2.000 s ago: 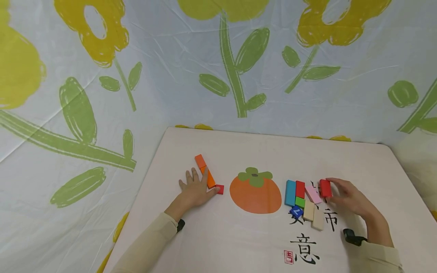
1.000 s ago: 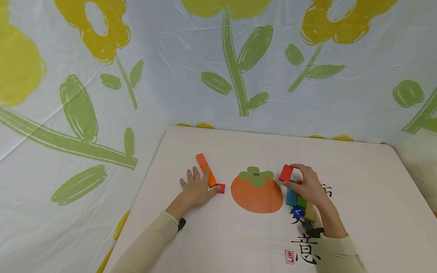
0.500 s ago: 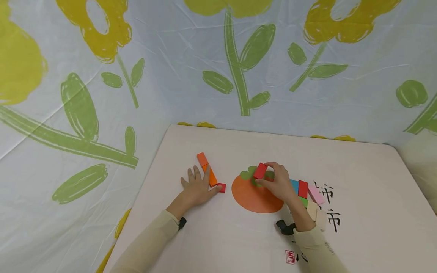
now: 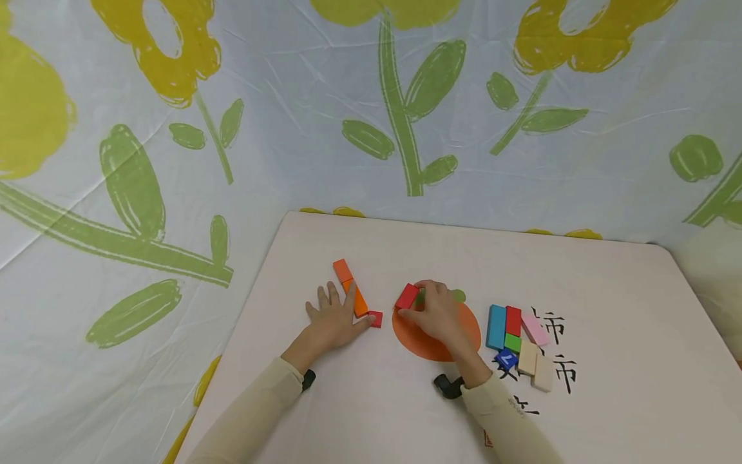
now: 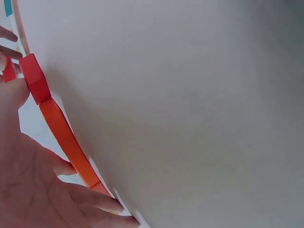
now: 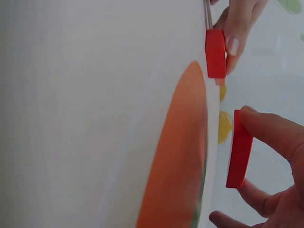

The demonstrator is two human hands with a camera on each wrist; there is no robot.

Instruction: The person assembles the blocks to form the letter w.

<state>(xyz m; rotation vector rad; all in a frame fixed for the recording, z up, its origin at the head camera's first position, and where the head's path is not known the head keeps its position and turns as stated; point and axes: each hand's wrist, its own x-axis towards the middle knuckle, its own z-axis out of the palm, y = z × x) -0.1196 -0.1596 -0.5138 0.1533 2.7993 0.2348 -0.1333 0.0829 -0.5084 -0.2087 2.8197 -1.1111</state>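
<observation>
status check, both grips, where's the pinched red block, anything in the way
Left grip spread, thumb touching red block on table. Right grip pinching second red block, held above table. Nothing seen between those two blocks.

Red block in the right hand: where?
Head view, near centre: the red block appears at the upper-left edge of the orange print, right of the left hand.

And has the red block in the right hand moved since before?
Yes, the red block moved left, from right of the printed persimmon to its upper-left edge.
</observation>
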